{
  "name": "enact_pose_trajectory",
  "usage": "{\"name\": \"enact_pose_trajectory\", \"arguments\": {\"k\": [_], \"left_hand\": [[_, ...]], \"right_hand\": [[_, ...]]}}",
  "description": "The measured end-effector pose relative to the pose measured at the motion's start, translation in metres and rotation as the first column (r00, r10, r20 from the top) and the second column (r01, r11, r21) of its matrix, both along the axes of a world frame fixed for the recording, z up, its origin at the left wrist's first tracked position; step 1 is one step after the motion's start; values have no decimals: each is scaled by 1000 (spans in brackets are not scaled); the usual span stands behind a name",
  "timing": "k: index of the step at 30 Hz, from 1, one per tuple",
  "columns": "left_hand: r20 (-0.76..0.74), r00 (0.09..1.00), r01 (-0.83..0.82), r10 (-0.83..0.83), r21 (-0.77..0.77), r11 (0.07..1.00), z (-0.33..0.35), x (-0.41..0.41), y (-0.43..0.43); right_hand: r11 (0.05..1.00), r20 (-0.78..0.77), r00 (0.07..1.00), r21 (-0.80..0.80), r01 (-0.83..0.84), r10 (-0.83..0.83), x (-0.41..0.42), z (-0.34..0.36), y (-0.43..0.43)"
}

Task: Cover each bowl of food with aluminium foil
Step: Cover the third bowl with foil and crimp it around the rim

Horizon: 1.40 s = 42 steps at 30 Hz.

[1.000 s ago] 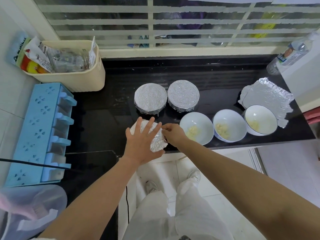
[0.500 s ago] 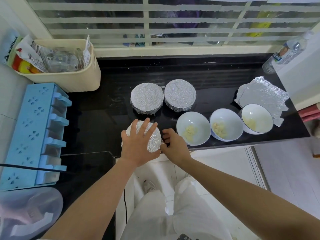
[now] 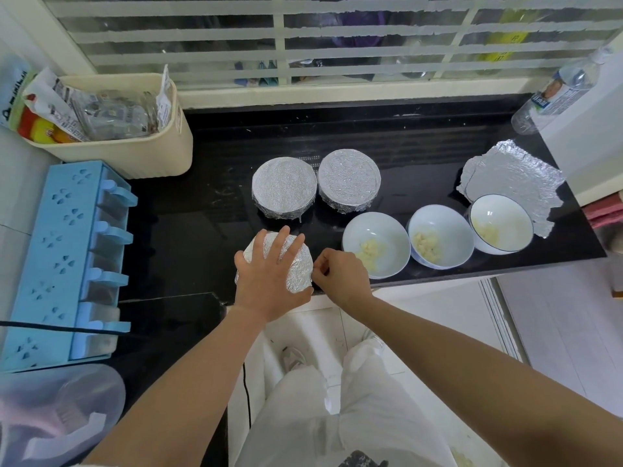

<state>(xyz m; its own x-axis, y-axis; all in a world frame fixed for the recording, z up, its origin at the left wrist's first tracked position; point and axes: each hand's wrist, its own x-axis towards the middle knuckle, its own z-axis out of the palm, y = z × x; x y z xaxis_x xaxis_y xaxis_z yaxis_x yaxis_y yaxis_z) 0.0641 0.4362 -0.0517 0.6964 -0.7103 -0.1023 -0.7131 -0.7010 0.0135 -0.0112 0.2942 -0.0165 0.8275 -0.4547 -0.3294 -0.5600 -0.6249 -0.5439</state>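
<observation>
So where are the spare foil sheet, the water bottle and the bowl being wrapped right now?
spare foil sheet (image 3: 515,176): head view, its crinkled middle.
water bottle (image 3: 553,96): head view, its label.
bowl being wrapped (image 3: 300,271): head view, bare foil on its right side.

Left hand (image 3: 269,274): palm down on top of the foil-wrapped bowl (image 3: 298,271), fingers straight and spread, pressing. Right hand (image 3: 340,278): just right of the bowl, fingers curled, tips pinching the foil at the bowl's right edge. Both forearms bare. The left comes in from the bowl's near left, the right from its near right, and the wrists converge at the bowl.
</observation>
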Motion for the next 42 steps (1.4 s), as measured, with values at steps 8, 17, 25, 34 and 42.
{"name": "enact_pose_trajectory", "arguments": {"k": [8,17,25,34,42], "left_hand": [[-10,1000,-3,3,10,1000,0,0,-1],[-8,1000,7,-7,-46,999,-1,0,0],[-36,998,-54,51,-83,995,-1,-2,-2],[-91,957,-284,274,-127,950,8,-5,-1],[-75,981,-186,178,-120,975,7,-3,6]], "right_hand": [[985,74,993,153,78,-90,-6,-7,3],[778,66,917,556,294,-393,-21,-9,18],[695,5,858,589,412,-513,-12,-16,23],[707,-50,867,557,436,-495,21,-7,11],[850,-2,953,451,272,-304,31,-4,1]]}}
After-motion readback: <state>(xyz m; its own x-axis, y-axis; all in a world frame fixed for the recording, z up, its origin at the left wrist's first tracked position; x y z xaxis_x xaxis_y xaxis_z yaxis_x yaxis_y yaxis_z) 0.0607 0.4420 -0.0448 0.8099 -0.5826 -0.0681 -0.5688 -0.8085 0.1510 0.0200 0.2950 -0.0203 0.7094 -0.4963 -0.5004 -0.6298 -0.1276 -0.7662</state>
